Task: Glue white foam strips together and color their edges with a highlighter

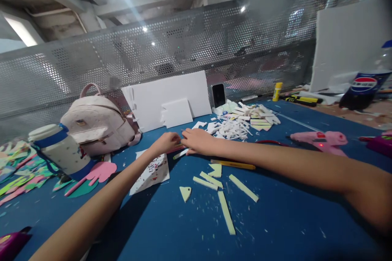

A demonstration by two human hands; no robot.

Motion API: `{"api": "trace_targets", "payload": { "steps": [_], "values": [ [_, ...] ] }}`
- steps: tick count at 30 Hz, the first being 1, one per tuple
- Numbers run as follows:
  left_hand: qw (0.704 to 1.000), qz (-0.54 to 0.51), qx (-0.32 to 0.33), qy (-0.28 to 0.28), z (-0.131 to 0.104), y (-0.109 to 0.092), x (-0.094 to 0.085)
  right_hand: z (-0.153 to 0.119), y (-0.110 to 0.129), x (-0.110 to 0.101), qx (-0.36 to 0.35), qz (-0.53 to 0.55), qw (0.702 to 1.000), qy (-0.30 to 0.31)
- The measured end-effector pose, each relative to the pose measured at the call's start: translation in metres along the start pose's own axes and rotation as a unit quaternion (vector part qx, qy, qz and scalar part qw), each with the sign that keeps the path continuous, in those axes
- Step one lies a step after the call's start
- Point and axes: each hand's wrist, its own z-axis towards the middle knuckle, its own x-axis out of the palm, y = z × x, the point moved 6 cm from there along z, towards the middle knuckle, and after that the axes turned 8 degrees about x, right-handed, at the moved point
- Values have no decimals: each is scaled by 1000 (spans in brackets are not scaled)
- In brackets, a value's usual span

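My left hand (166, 143) and my right hand (200, 141) meet above the blue table (275, 220), fingers bent inward. What they pinch is too small and partly hidden to name; a reddish edge shows between them. Just below lies a white stick with a green end (180, 154), perhaps a marker. A speckled white paper sheet (152, 177) is under my left forearm. Nearer to me are pale yellow foam strips (226, 213), a notched foam piece (216, 170) and a small foam triangle with a hole (185, 193). A yellow craft knife (234, 165) lies by my right forearm.
Beyond my hands lies a pile of white foam scraps (232, 129) before a phone (218, 95) and white boards (196, 89). At left stand a bottle (59, 151) and backpack (98, 124). At right are a pink glue gun (327, 140), glue stick (277, 91) and cola bottle (364, 89).
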Motion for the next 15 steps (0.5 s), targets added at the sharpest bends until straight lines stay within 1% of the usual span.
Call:
{"api": "trace_targets", "payload": {
  "steps": [4,7,9,12,15],
  "values": [
    [1000,-3,6,9,-6,-9,9,2,-25,-5,55,-4,998,-5],
    [1000,9,9,15,-7,-15,17,1,-45,-6,109,3,994,9],
    [1000,13,10,25,-3,-18,22,2,-54,-2,143,10,989,28],
    [999,9,15,46,5,-21,27,7,-59,7,181,26,981,60],
    [998,-5,18,59,11,-24,29,12,-57,15,205,45,975,77]
  ]
}}
